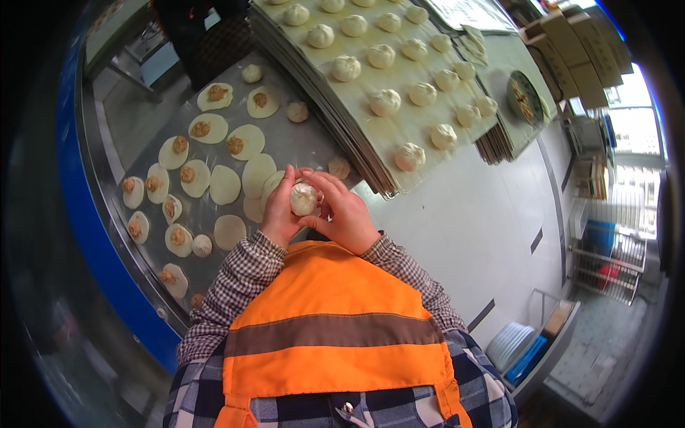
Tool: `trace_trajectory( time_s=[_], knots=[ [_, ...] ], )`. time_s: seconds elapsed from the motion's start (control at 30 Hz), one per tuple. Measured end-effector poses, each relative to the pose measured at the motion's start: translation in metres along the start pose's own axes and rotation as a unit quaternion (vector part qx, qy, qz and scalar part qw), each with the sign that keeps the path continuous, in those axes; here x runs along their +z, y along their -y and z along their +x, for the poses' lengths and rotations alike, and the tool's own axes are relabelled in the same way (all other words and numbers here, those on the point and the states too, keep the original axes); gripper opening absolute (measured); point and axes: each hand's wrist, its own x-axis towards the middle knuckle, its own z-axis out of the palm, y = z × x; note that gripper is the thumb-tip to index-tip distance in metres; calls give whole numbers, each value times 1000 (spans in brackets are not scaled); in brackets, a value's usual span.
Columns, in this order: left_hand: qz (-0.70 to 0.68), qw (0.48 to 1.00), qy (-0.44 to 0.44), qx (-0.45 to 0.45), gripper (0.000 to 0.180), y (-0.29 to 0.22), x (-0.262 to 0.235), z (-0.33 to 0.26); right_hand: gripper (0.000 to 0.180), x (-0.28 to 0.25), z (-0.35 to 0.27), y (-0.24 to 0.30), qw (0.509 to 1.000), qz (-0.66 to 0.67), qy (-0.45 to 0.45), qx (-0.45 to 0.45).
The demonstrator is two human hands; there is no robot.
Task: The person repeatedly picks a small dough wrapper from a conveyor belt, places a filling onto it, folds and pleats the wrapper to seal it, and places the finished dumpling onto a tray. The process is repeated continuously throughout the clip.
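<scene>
A round pleated bun (304, 199) sits cupped between my two hands, just above the metal table's near edge. My left hand (280, 215) wraps its left side, with the thumb side up. Curled around its right side is my right hand (344, 215), the fingers touching the dough. On the metal table (221, 153) lie several dough rounds topped with orange-brown filling (202, 129). A few plain dough rounds, such as one flat round (225, 185), lie nearer my hands. Closed dough balls (203, 245) sit among them; some dough is partly hidden behind my hands.
At the far right, a stack of trays (342, 153) carries rows of shaped buns (385, 102) on its top sheet. A dark bowl (524, 98) stands beyond it. Cardboard boxes (571, 53) and a wire rack (606, 260) are along the right. A blue edge (93, 214) borders the table.
</scene>
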Motion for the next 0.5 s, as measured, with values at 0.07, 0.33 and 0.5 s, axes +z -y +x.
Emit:
trace_trajectory(
  time_s=[0.07,0.33,0.5],
  knots=[
    [-23,999,-21,16,43,4,3,4,60,3,13,-8,996,-54,39,-65],
    [217,903,-272,253,34,-1,-70,-104,43,30,112,-93,972,-221,21,-76],
    [212,704,-611,293,24,11,-161,-249,48,31,144,-123,932,-337,127,-52]
  ],
)
